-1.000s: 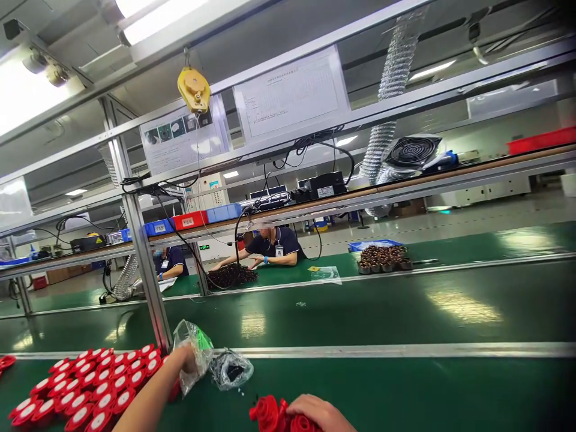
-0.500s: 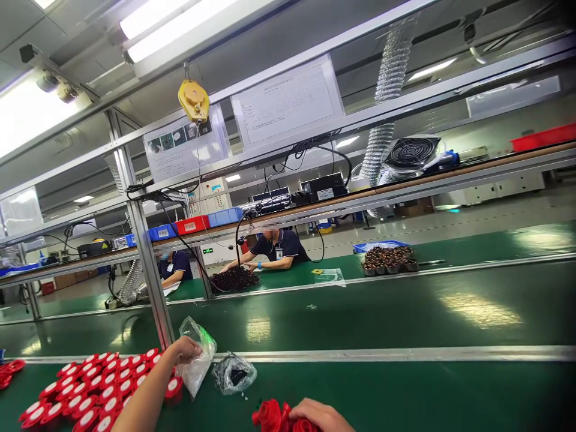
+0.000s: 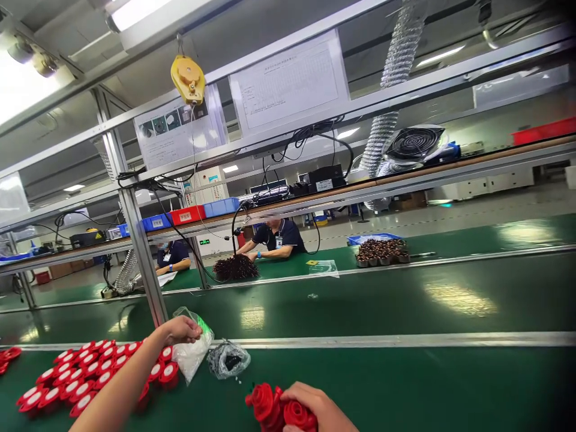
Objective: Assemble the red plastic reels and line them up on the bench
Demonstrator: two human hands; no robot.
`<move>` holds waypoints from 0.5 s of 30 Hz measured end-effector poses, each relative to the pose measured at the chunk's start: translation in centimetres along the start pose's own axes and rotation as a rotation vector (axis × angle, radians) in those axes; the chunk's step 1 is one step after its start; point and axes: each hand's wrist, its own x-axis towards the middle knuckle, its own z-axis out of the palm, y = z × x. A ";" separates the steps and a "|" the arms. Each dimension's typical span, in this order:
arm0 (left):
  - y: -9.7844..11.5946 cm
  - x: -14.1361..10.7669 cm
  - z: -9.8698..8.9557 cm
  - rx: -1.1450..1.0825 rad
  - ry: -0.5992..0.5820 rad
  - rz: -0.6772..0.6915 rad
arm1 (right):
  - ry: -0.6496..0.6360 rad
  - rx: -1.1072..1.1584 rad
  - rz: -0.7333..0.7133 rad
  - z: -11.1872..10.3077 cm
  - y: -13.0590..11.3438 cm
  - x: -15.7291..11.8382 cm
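Observation:
My left hand [image 3: 182, 331] is stretched over a clear plastic bag [image 3: 191, 360] filled with small white pieces. Its thumb and fingers are pinched together at the bag's upper part; what sits between them is too small to make out. At the lower middle, my right hand [image 3: 317, 407] is wrapped round red rose-shaped plastic parts [image 3: 263, 401], with two rose heads showing side by side. A crumpled clear bag [image 3: 228, 360] with something black inside lies right of the white-filled bag. Many red cups with white round tops [image 3: 83, 375] stand beneath and beyond my left forearm.
A metal post [image 3: 144, 264] rises behind the bags. A metal strip [image 3: 360, 341] runs along the green bench. Across it, two co-workers sit near a dark bristly pile [image 3: 236, 268]. Copper-coloured parts [image 3: 382, 252] stand farther right. A yellow balancer [image 3: 188, 78] hangs overhead.
My left hand has shifted from the bag's side to its upper front, fingers pinched. My right hand has turned the red rose parts and drawn them more fully into view. The head view has tilted slightly.

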 end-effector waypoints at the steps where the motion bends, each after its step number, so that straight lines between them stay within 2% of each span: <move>1: 0.2 -0.2 0.9 0.008 -0.058 -0.002 | 0.000 0.020 -0.002 0.0 -0.1 -0.1; 4: 0.3 -0.9 5.5 0.039 -0.158 0.038 | 0.015 0.104 -0.011 0.2 -0.2 -0.1; 7: -0.6 -1.6 11.2 0.094 -0.133 0.108 | 0.038 0.166 -0.047 0.4 0.1 0.0; 9: -1.5 -1.9 14.5 0.164 -0.040 0.158 | 0.053 0.183 -0.072 0.5 0.5 0.0; 11: -2.5 -1.9 17.0 0.249 0.087 0.208 | 0.063 0.192 -0.088 0.7 1.0 0.0; 13: -3.4 -1.7 18.6 0.331 0.193 0.251 | 0.068 0.201 -0.093 0.9 1.6 -0.1; 15: -4.1 -1.5 19.5 0.392 0.243 0.284 | 0.066 0.208 -0.076 1.1 2.1 -0.2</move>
